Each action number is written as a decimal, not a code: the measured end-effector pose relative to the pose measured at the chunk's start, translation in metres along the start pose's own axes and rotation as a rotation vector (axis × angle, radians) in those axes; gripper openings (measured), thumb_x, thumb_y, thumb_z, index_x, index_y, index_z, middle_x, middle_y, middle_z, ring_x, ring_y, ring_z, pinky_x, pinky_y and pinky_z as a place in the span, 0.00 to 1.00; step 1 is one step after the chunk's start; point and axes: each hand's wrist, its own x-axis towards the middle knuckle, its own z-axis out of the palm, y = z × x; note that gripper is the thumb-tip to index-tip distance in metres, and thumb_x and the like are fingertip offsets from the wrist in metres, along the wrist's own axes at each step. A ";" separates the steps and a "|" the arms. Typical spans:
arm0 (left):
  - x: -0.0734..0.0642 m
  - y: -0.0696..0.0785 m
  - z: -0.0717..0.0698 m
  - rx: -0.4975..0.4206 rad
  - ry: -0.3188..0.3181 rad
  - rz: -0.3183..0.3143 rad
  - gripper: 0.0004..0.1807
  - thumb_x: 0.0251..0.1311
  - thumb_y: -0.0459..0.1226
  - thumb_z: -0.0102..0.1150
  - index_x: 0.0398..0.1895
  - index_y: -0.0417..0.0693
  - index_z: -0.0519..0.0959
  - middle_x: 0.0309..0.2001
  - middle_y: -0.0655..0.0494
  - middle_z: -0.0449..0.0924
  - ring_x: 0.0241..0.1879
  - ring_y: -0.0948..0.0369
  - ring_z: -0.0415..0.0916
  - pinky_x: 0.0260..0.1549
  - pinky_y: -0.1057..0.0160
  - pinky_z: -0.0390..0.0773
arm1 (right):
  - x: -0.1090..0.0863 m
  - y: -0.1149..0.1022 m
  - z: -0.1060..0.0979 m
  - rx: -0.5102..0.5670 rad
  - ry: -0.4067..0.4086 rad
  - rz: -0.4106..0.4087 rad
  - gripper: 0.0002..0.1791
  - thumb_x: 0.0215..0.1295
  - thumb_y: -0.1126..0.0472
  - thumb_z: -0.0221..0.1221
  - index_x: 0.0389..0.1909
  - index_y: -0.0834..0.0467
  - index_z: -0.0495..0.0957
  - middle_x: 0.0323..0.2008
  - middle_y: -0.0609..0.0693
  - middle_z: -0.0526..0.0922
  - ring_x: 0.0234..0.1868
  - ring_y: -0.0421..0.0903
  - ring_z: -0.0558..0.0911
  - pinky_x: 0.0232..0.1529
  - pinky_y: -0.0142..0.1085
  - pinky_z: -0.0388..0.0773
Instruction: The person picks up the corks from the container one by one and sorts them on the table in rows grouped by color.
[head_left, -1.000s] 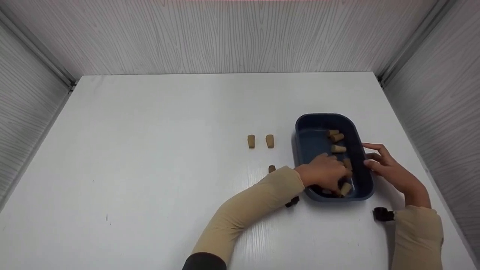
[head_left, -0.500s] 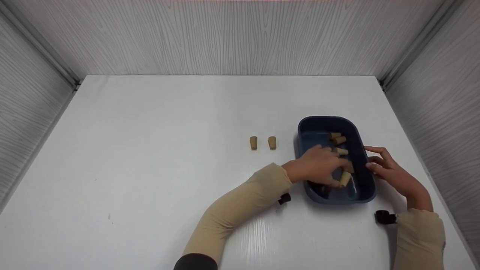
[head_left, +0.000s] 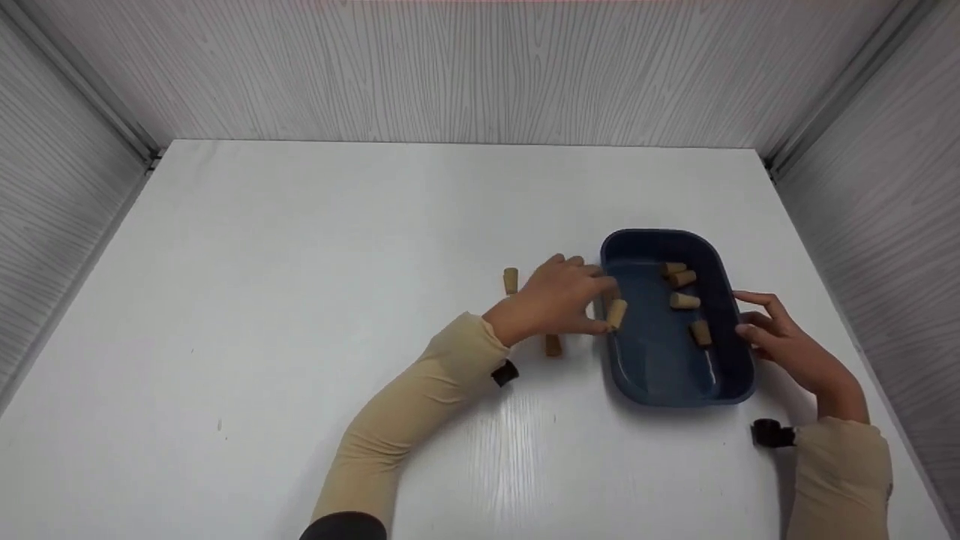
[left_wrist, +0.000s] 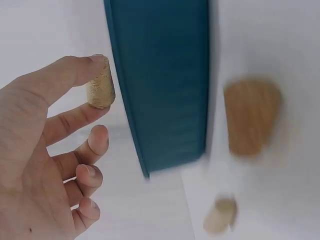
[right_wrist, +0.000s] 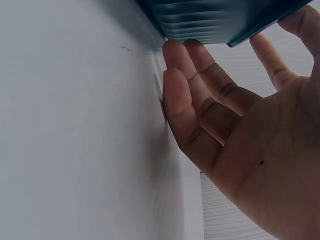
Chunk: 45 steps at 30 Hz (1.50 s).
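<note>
1. Left hand moved from inside the bin to its left rim; thumb and index pinch a cork.
2. Right hand: fingers relaxed, touching outer right wall, well apart from that cork.
3. Left wrist shows palm side (head view: only back).
4. Only head view shows four corks inside.

one blue bin; four corks lying in it, at least three more elsewhere, view partly blocked.
</note>
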 end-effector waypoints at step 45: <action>-0.076 -0.132 0.027 -0.038 -0.053 -0.450 0.23 0.54 0.51 0.66 0.52 0.55 0.81 0.44 0.51 0.85 0.41 0.50 0.79 0.46 0.50 0.70 | 0.000 0.000 -0.001 -0.011 0.004 0.016 0.27 0.77 0.53 0.44 0.72 0.45 0.50 0.52 0.39 0.70 0.49 0.28 0.75 0.46 0.23 0.73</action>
